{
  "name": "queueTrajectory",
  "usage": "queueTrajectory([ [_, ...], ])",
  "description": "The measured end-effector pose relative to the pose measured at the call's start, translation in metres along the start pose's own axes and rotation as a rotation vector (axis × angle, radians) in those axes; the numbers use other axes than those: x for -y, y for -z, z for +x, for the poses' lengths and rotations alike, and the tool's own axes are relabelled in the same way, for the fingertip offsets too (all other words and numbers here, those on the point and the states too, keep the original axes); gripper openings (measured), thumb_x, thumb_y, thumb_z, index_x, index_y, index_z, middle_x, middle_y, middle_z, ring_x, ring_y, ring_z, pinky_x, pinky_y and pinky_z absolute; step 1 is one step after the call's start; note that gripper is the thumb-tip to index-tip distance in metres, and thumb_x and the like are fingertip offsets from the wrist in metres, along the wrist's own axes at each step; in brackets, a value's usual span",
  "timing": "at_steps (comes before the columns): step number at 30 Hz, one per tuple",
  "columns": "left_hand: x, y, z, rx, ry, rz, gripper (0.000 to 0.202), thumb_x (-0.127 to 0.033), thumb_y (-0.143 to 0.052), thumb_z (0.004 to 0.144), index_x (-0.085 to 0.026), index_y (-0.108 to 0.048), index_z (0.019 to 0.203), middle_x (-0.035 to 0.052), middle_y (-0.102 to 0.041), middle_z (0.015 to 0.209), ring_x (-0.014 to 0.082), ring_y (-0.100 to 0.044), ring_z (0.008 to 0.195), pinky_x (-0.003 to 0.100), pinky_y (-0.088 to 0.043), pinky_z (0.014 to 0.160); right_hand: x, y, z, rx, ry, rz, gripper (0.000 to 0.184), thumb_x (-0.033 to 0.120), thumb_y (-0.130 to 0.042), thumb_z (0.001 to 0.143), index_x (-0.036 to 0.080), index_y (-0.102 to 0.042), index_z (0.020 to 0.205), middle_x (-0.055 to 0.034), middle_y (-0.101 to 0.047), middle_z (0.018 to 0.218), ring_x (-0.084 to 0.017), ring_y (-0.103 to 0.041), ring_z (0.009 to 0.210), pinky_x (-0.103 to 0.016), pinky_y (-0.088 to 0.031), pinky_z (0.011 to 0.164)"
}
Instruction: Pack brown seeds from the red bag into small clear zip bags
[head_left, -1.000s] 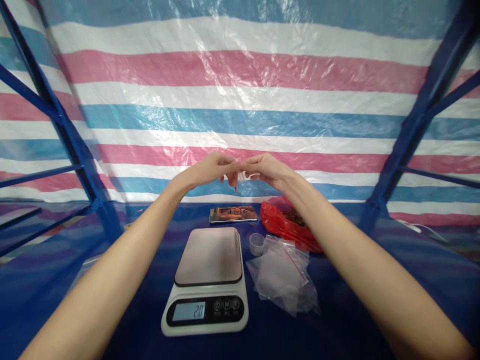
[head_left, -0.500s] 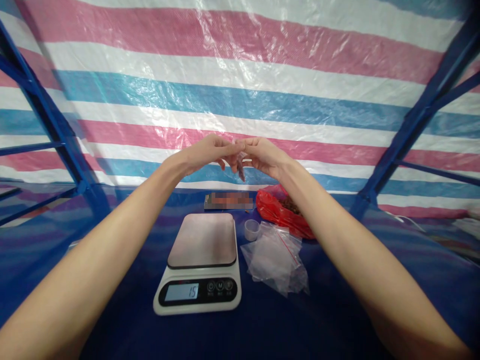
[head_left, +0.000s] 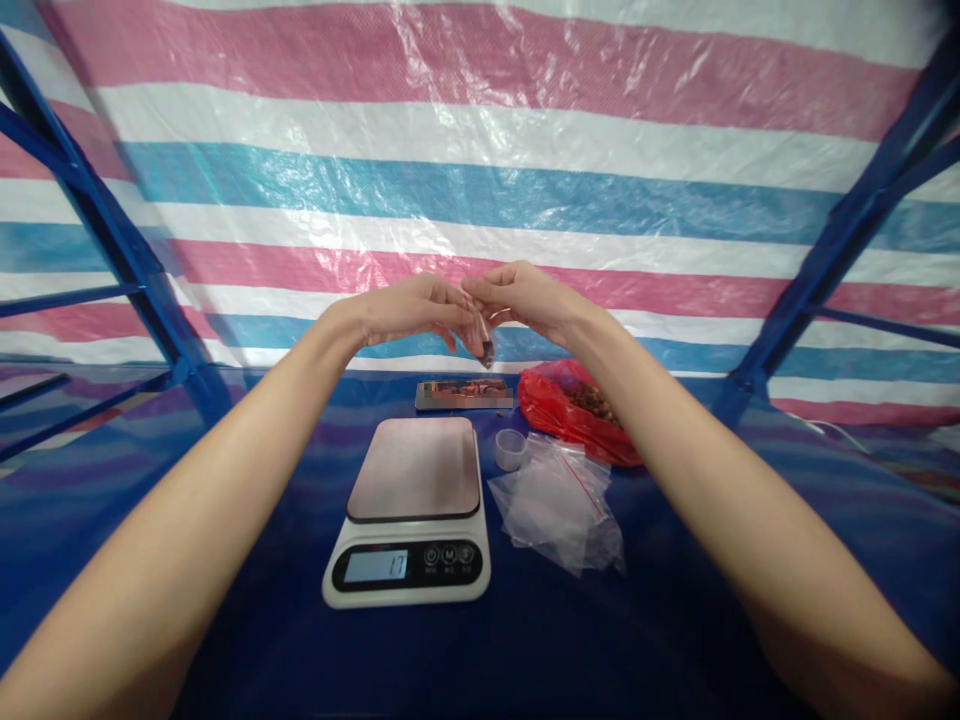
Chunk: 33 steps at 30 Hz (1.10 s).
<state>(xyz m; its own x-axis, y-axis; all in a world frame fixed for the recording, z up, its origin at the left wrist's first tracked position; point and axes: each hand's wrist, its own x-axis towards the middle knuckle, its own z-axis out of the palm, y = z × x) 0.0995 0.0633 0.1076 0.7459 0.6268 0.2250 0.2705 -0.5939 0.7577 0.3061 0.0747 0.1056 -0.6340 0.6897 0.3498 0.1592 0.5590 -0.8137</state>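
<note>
Between my two raised hands hangs a small clear zip bag (head_left: pixel 484 335) with a little dark brown stuff at its bottom. My left hand (head_left: pixel 420 308) pinches the bag from the left side. My right hand (head_left: pixel 529 297) grips its upper edge with thumb and fingertips. Below them on the blue table stands a white kitchen scale (head_left: pixel 416 510) with a bare metal plate; its display seems to read 1.7. A small clear plastic cup (head_left: pixel 511 450) stands right of the scale. Several flat, clear zip bags (head_left: pixel 559 505) lie fanned beside it.
A red plastic bag (head_left: pixel 555 405) of brown granules lies open behind my right forearm. A flat dark box (head_left: pixel 463 394) with a picture sits behind the scale. Blue metal frames (head_left: pixel 127 230) flank the table, and a striped plastic sheet (head_left: pixel 480 150) hangs at the back.
The small bag has turned so its dark contents show more clearly at the bottom. My fingers have shifted along its top. The scale's display has changed, and the view has moved slightly.
</note>
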Motion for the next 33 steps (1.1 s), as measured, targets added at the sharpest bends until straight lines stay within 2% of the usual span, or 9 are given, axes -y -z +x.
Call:
queueTrajectory([
  [2,0.005,0.001,0.0,-0.005,-0.004,0.046,0.021,-0.035,-0.068,0.091,-0.02,-0.082,0.088,0.0093,-0.079,0.088,0.0233,-0.075,0.085,0.034,-0.057,0.073,0.001,0.003,-0.001,-0.024,-0.001,-0.082,0.052,0.067,-0.081,0.078,0.017,-0.07,0.071,-0.0053,-0.072,0.067,-0.016,-0.066,0.064,-0.028,-0.052,0.062],
  [5,0.014,0.006,-0.001,-0.056,-0.027,0.136,0.026,-0.035,-0.067,0.092,-0.019,-0.081,0.077,0.0064,-0.076,0.072,0.0173,-0.069,0.069,0.029,-0.051,0.064,0.0,0.003,-0.001,-0.086,-0.019,-0.159,0.046,0.061,-0.085,0.076,0.018,-0.07,0.07,-0.0046,-0.072,0.069,-0.015,-0.066,0.065,-0.026,-0.052,0.06],
  [8,0.019,0.01,-0.001,-0.068,-0.021,0.172,0.029,-0.035,-0.069,0.089,-0.019,-0.078,0.068,0.0051,-0.071,0.062,0.0138,-0.06,0.057,0.027,-0.043,0.056,-0.001,-0.001,0.002,-0.052,-0.064,-0.191,0.044,0.061,-0.082,0.078,0.017,-0.075,0.074,-0.0067,-0.076,0.073,-0.016,-0.069,0.067,-0.027,-0.055,0.062],
  [12,0.021,0.01,-0.002,-0.02,0.026,0.156,0.023,-0.036,-0.072,0.086,-0.019,-0.08,0.073,0.004,-0.068,0.057,0.0137,-0.057,0.052,0.027,-0.039,0.052,-0.004,-0.008,0.005,-0.01,-0.086,-0.233,0.045,0.06,-0.078,0.083,0.015,-0.078,0.074,-0.0106,-0.078,0.074,-0.019,-0.072,0.067,-0.029,-0.059,0.062],
  [17,0.024,0.009,-0.001,0.022,0.053,0.149,0.018,-0.035,-0.075,0.083,-0.019,-0.081,0.078,0.0005,-0.061,0.05,0.013,-0.054,0.049,0.026,-0.037,0.05,-0.005,-0.012,0.005,0.034,-0.117,-0.277,0.049,0.061,-0.073,0.086,0.014,-0.081,0.073,-0.0123,-0.078,0.07,-0.02,-0.074,0.066,-0.027,-0.059,0.06],
  [21,0.028,0.011,-0.001,0.015,0.051,0.164,0.026,-0.039,-0.073,0.085,-0.017,-0.078,0.07,0.0022,-0.063,0.051,0.0129,-0.053,0.049,0.025,-0.037,0.051,-0.007,-0.013,0.004,0.068,-0.129,-0.154,0.036,0.051,-0.075,0.084,0.017,-0.082,0.077,-0.0104,-0.081,0.079,-0.02,-0.076,0.071,-0.028,-0.062,0.065],
  [25,0.029,0.013,-0.003,0.016,0.034,0.15,0.031,-0.041,-0.072,0.087,-0.017,-0.075,0.067,0.0025,-0.064,0.054,0.013,-0.055,0.051,0.025,-0.039,0.053,-0.013,-0.01,0.004,0.081,-0.179,-0.078,0.025,0.042,-0.079,0.08,0.017,-0.081,0.075,-0.0091,-0.081,0.078,-0.022,-0.077,0.076,-0.031,-0.063,0.071],
  [28,0.03,0.015,-0.004,0.008,0.011,0.142,0.031,-0.042,-0.072,0.088,-0.017,-0.076,0.07,0.0027,-0.065,0.055,0.013,-0.055,0.051,0.025,-0.039,0.052,-0.019,-0.007,0.005,0.123,-0.173,-0.029,0.03,0.048,-0.078,0.081,0.018,-0.082,0.082,-0.0089,-0.082,0.085,-0.021,-0.077,0.08,-0.032,-0.062,0.078],
  [33,0.037,0.019,-0.007,0.019,-0.022,0.138,0.036,-0.044,-0.067,0.092,-0.017,-0.074,0.069,0.0039,-0.067,0.06,0.014,-0.059,0.056,0.026,-0.041,0.056,-0.025,-0.006,0.005,0.113,-0.136,-0.023,0.037,0.055,-0.077,0.083,0.018,-0.083,0.087,-0.0091,-0.082,0.087,-0.021,-0.077,0.081,-0.031,-0.06,0.077],
])
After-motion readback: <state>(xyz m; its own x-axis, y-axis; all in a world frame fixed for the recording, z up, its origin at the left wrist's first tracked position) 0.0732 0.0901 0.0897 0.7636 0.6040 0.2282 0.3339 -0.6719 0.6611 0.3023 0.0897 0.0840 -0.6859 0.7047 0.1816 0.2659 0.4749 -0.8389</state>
